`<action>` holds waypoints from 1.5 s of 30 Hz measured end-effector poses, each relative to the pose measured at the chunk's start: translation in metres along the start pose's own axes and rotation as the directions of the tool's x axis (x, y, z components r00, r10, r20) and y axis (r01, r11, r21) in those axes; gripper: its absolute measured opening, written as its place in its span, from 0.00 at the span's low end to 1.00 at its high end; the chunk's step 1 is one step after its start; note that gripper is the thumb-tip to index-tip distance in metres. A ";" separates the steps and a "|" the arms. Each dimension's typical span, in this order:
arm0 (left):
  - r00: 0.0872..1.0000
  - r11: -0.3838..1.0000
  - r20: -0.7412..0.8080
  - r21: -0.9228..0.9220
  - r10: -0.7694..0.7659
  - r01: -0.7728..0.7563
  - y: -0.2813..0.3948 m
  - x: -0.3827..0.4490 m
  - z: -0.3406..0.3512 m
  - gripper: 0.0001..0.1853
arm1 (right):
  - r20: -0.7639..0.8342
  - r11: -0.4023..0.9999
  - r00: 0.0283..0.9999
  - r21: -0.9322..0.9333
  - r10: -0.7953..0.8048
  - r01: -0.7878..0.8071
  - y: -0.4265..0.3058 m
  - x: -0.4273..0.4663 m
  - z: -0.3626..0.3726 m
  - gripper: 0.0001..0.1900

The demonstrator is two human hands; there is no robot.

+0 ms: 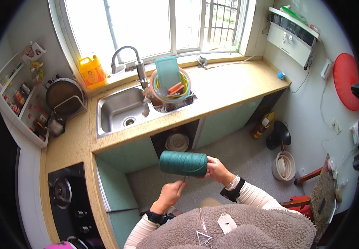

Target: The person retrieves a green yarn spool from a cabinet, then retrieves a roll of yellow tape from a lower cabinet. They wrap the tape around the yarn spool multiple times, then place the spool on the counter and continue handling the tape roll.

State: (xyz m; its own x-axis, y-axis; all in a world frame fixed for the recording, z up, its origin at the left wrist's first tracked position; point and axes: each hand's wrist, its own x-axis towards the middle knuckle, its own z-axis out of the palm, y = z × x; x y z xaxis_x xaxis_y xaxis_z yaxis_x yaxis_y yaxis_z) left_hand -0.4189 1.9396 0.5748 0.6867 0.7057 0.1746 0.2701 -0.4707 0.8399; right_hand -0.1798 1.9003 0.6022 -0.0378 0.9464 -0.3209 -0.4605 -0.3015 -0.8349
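Observation:
A large spool of dark green thread (182,163) lies sideways in the air above the floor, in front of the counter. My right hand (218,170) grips its right end, with the fingers partly hidden behind it. Below the spool, my left hand (170,191) pinches a thin strand that runs up to the wound thread. A loose loop shows on the spool's lower right side. Each wrist wears a black band.
A steel double sink (117,109) with stacked plastic baskets (168,77) is set in the counter (229,84). At left is a black gas hob (69,199). On the floor at right stand a wok (280,133) and a white bucket (283,169). A wooden chair (297,202) is at lower right.

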 end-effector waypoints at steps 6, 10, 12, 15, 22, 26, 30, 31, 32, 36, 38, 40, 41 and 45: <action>0.979 0.912 0.040 0.359 0.199 -0.200 -0.005 0.050 -0.080 0.09 | -0.012 0.919 0.983 -0.353 0.186 -0.178 -0.003 0.069 -0.001 0.18; 0.994 0.968 -0.038 0.236 0.102 -0.090 -0.030 0.091 -0.113 0.04 | 0.214 0.879 0.893 -0.370 0.395 -0.300 -0.008 0.134 -0.001 0.19; 0.997 0.993 -0.035 0.090 -0.067 0.070 -0.045 0.112 -0.130 0.04 | 0.347 0.864 0.826 -0.410 0.445 -0.294 -0.017 0.171 0.000 0.19; 0.916 0.899 0.082 -0.175 -0.392 0.401 -0.066 0.132 -0.155 0.05 | 0.511 0.850 0.686 -0.401 0.518 -0.343 -0.031 0.225 0.002 0.19; 0.829 0.602 0.003 -0.687 -0.559 0.408 -0.132 0.137 -0.172 0.05 | 0.744 0.670 0.382 -0.117 0.548 -0.733 -0.005 0.310 0.023 0.19; 0.731 0.326 -0.154 -0.940 -0.665 0.098 -0.182 0.123 -0.161 0.06 | 0.708 0.553 0.435 0.075 0.556 -0.830 0.015 0.332 0.041 0.17; 0.599 0.151 -0.223 -0.974 -0.769 -0.169 -0.225 0.117 -0.157 0.10 | 0.674 0.424 0.468 0.246 0.572 -0.872 0.028 0.352 0.070 0.25; 0.570 0.126 -0.230 -0.968 -0.789 -0.216 -0.233 0.117 -0.160 0.11 | 0.686 0.436 0.488 0.269 0.540 -0.859 0.031 0.359 0.079 0.24; 0.551 0.103 -0.231 -0.962 -0.802 -0.253 -0.239 0.117 -0.165 0.12 | 0.697 0.448 0.511 0.294 0.504 -0.844 0.034 0.365 0.089 0.24; 0.510 0.039 -0.228 -0.934 -0.830 -0.354 -0.266 0.124 -0.195 0.16 | 0.739 0.485 0.570 0.375 0.359 -0.790 0.041 0.392 0.125 0.21; 0.500 0.020 -0.222 -0.926 -0.837 -0.377 -0.278 0.131 -0.211 0.18 | 0.675 0.488 0.628 0.427 0.387 -0.761 0.044 0.404 0.146 0.22; 0.516 0.003 -0.218 -0.923 -0.828 -0.385 -0.290 0.139 -0.228 0.21 | 0.625 0.504 0.670 0.461 0.400 -0.730 0.044 0.413 0.165 0.23; 0.523 -0.003 -0.222 -0.919 -0.823 -0.394 -0.294 0.143 -0.236 0.22 | 0.603 0.521 0.686 0.463 0.408 -0.717 0.043 0.417 0.173 0.23; 0.734 -0.108 -0.259 -0.905 -0.627 -0.412 -0.300 0.148 -0.263 0.27 | 0.449 0.641 0.780 0.453 0.436 -0.619 0.039 0.426 0.202 0.27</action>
State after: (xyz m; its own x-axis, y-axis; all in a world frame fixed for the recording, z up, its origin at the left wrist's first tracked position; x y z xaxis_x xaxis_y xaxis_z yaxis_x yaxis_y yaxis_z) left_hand -0.5756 2.3247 0.4845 0.1597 0.9508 -0.2655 -0.9226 0.2395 0.3026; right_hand -0.3925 2.3149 0.5234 -0.6286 0.6589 -0.4132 -0.6737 -0.7267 -0.1340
